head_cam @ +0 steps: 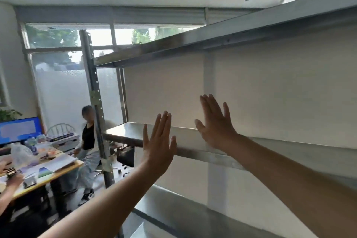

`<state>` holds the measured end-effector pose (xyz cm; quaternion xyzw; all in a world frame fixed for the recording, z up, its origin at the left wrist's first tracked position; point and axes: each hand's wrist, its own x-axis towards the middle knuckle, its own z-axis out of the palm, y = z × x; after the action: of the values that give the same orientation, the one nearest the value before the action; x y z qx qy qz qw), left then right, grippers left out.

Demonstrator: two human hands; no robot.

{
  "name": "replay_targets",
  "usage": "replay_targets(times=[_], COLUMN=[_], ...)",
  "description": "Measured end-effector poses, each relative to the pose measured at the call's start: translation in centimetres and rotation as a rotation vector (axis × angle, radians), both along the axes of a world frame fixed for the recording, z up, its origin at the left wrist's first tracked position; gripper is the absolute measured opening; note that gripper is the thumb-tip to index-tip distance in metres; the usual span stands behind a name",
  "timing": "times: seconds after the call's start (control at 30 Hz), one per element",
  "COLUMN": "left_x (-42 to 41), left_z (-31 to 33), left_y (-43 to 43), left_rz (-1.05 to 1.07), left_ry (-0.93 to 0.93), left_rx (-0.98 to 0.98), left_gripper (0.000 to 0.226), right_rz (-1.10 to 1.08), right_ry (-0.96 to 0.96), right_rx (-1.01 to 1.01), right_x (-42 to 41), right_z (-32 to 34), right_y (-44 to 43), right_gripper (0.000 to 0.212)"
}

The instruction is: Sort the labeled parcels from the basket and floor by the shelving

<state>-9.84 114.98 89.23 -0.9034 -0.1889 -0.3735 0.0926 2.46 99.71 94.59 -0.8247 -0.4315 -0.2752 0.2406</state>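
Observation:
A bare metal shelving unit [193, 149] fills the right side of the head view, with a top shelf [212, 36], a middle shelf and a lower shelf [193, 218]. My left hand [159, 141] is raised flat, fingers up and apart, in front of the middle shelf's front edge. My right hand [214, 121] is raised the same way, further right and slightly higher, holding nothing. No parcels and no basket are in view.
The shelving's perforated upright post [96, 106] stands at the left. Beyond it a person [87, 137] sits on a chair. A cluttered wooden desk [38, 170] with a blue monitor [19, 129] is at the far left, under large windows.

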Motion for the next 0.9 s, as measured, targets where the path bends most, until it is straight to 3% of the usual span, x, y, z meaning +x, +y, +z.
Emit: replay_targets(times=[0.17, 0.33, 0.57, 0.73, 0.9], left_x=[3.9, 7.5, 14.0, 15.2, 12.5], left_z=[1.9, 2.5, 0.4, -1.6, -4.1], left_y=[-8.6, -18.8, -40.3, -56.9, -71.5], left_rz=[-0.163, -0.322, -0.678, -0.927, -1.285], left_ry=[-0.042, -0.028, 0.043, 0.077, 0.132], left_rx=[-0.077, -0.077, -0.085, -0.09, -0.198], left_gripper=[0.063, 0.062, 0.063, 0.062, 0.062], right_rz=[-0.172, -0.331, -0.621, -0.953, -1.283], right_ry=[0.056, 0.18, 0.19, 0.209, 0.249], right_rx=[0.046, 0.092, 0.054, 0.114, 0.187], right_x=[1.7, 2.2, 1.1, -3.3, -11.4], right_z=[1.7, -0.9, -5.3, -5.8, -7.9], right_y=[-11.5, -23.4, -47.4, -64.5, -76.3], right_gripper=[0.067, 0.068, 0.07, 0.072, 0.069])
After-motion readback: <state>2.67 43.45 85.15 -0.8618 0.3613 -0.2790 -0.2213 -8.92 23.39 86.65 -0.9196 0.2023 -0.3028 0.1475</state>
